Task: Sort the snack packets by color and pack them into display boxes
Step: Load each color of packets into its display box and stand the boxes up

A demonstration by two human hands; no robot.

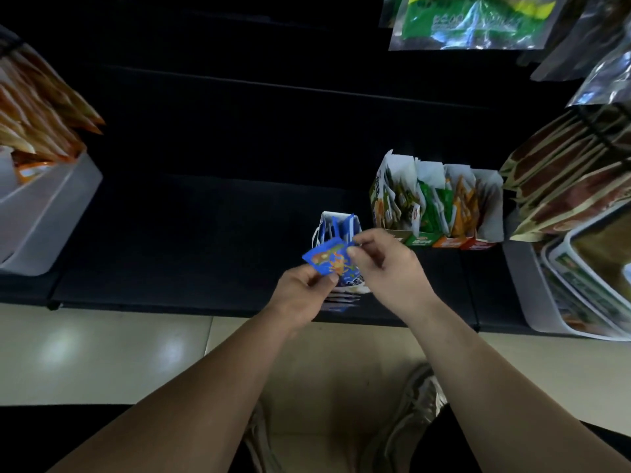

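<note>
At the front edge of the black shelf (205,216), centre of view, stands a small blue display box (336,227), open at the top, with blue packets upright inside; directly above its near end, one blue packet (329,259) is held flat-side up and tilted. Left hand (300,295): thumb and fingers pinch the packet's lower left corner; right hand (389,264): thumb and forefinger pinch its upper right edge, remaining fingers curled; both hands are thus clamped on the same packet and close together. Blue-and-white edges (341,300) show beneath the hands; it cannot be told whether these are loose packets or the box front.

Right of the blue box and slightly further back, a row of display boxes (433,203) stands side by side and touching; contents read, left to right, as mixed green-and-white packets, green packets (435,199), orange packets (461,209), and a last box (491,206) whose contents are not legible; box fronts are green, orange and red in that order.

Far left: a white bin (44,213) holding long orange packets (37,110) that lean out over its rim. Far right: a second white bin (526,285) with printed packs, and stacked brown packs (563,179) above it. Top right: a hanging green bag (471,22) with silvery bags beside it.

Below the shelf: pale tiled floor (102,353); one shoe (413,404) visible between the forearms.
</note>
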